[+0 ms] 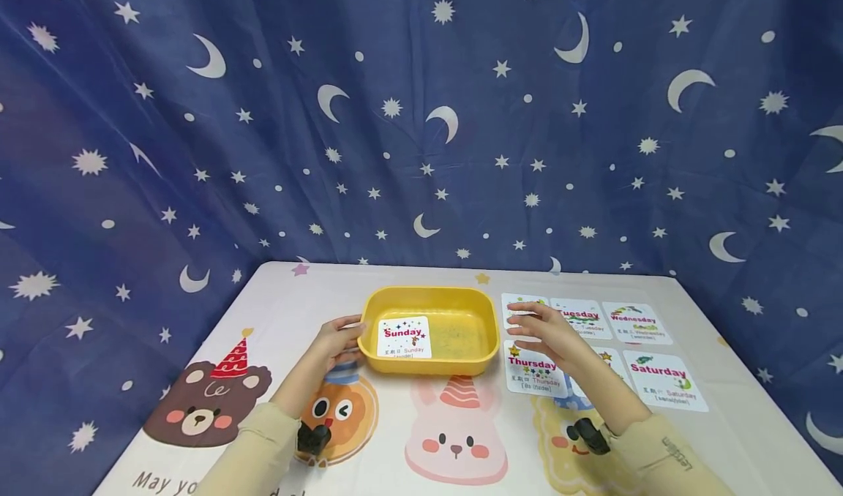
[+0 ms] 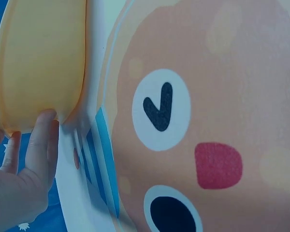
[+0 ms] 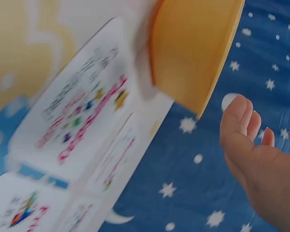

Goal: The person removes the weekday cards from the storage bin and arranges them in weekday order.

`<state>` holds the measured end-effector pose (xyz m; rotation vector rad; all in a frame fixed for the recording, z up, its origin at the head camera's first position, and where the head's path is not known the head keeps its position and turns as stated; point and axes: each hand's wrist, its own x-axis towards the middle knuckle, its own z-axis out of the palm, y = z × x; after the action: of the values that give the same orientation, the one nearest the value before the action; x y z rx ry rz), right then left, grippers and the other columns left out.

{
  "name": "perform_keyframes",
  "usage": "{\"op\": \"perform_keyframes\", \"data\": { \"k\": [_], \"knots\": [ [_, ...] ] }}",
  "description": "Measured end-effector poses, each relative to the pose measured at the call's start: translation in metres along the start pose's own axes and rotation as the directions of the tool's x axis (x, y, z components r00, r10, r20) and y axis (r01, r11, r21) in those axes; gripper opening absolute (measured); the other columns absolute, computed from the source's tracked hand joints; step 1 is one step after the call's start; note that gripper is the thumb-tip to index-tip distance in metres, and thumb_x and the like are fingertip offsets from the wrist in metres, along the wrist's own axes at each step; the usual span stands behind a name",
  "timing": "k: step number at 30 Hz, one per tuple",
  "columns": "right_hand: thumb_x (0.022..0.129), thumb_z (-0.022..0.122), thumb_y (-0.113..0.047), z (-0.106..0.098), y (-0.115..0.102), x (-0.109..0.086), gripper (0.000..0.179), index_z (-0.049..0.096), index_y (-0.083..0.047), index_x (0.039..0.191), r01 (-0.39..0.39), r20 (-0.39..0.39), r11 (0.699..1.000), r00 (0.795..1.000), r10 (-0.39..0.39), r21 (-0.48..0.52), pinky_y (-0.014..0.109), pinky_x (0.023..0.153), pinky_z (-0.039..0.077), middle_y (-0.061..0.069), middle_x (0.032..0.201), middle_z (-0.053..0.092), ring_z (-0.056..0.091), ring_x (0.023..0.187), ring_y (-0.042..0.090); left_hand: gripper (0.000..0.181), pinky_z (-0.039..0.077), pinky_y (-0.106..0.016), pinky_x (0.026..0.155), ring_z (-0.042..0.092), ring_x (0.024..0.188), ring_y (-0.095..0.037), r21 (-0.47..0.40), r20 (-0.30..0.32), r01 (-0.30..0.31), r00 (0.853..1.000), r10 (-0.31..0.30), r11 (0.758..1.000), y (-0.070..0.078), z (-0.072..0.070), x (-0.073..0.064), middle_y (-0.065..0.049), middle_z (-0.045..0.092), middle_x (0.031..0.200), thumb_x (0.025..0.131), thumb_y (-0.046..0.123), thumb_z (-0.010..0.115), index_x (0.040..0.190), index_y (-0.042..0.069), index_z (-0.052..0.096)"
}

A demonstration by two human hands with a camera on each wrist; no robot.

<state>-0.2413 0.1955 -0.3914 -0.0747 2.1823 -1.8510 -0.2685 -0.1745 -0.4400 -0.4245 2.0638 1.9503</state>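
A yellow plastic tray (image 1: 431, 366) stands on the table, with a white "Sunday" card (image 1: 404, 339) lying inside at its left. My left hand (image 1: 334, 344) touches the tray's left end with extended fingertips; in the left wrist view those fingers (image 2: 38, 140) meet its outer wall. To the right of the tray, my right hand (image 1: 556, 335) hovers over the cards with spread, relaxed fingers and holds nothing. Under and around it lie the "Thursday" card (image 1: 535, 379), "Tuesday" card (image 1: 582, 320), "Wednesday" card (image 1: 637, 325) and "Saturday" card (image 1: 665, 379). Two other cards are partly hidden.
A pale tablecloth (image 1: 369, 467) printed with cartoon animals covers the table. Behind it hangs a dark blue curtain (image 1: 395, 152) with white moons and stars. The cards lie in two rows right of the tray.
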Motion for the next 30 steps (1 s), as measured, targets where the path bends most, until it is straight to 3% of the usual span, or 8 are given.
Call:
{"op": "perform_keyframes", "data": {
  "k": [2,11,16,20,30],
  "knots": [
    [0.097,0.051,-0.019,0.009,-0.005,0.005,0.047,0.038,0.005,0.136,-0.001,0.018,1.000,1.000,0.001,-0.003,0.037,0.090,0.055,0.017,0.120,0.057,0.063,0.101,0.020,0.046,0.060,-0.033,0.071,0.067,0.082,-0.016,0.006,-0.010,0.006,1.000,-0.006,1.000,-0.001,0.000,0.000,-0.027,0.056,0.125,0.095,0.013,0.055,0.138,0.000,0.043],
    [0.096,0.049,-0.014,0.040,-0.027,0.024,0.040,0.045,0.004,0.131,-0.012,0.118,0.995,0.993,0.024,-0.098,0.049,0.098,0.049,0.014,0.115,0.059,0.061,0.090,0.012,0.045,0.060,-0.030,0.068,0.066,0.081,-0.018,0.042,-0.034,0.002,0.999,-0.001,0.999,-0.003,0.002,0.001,-0.027,0.057,0.122,0.095,0.015,0.055,0.137,0.002,0.043],
    [0.096,0.048,-0.013,0.051,-0.030,0.038,0.041,0.044,0.006,0.132,-0.051,0.178,0.993,0.982,0.069,-0.109,0.055,0.102,0.043,0.021,0.124,0.055,0.061,0.102,0.026,0.045,0.060,-0.030,0.067,0.066,0.079,-0.017,0.031,-0.039,-0.002,0.999,0.003,1.000,-0.002,0.002,0.000,-0.027,0.056,0.123,0.096,0.013,0.055,0.137,0.001,0.043],
    [0.097,0.048,-0.013,0.058,-0.026,0.045,0.040,0.044,0.005,0.133,-0.085,0.196,0.986,0.974,0.114,-0.146,0.053,0.101,0.045,0.024,0.129,0.051,0.052,0.118,0.040,0.044,0.060,-0.030,0.067,0.066,0.077,-0.015,0.020,-0.030,-0.004,1.000,0.005,1.000,-0.003,0.003,-0.001,-0.026,0.057,0.122,0.096,0.013,0.055,0.136,0.000,0.044],
    [0.099,0.043,-0.016,0.070,-0.019,0.068,0.045,0.037,0.007,0.137,-0.142,0.250,0.969,0.949,0.191,-0.202,0.052,0.099,0.047,0.029,0.140,0.039,0.044,0.126,0.043,0.043,0.059,-0.025,0.061,0.064,0.072,-0.011,0.003,-0.035,-0.008,0.999,0.009,1.000,0.000,0.003,0.000,-0.025,0.058,0.121,0.095,0.012,0.055,0.136,0.001,0.045]
  ]
}}
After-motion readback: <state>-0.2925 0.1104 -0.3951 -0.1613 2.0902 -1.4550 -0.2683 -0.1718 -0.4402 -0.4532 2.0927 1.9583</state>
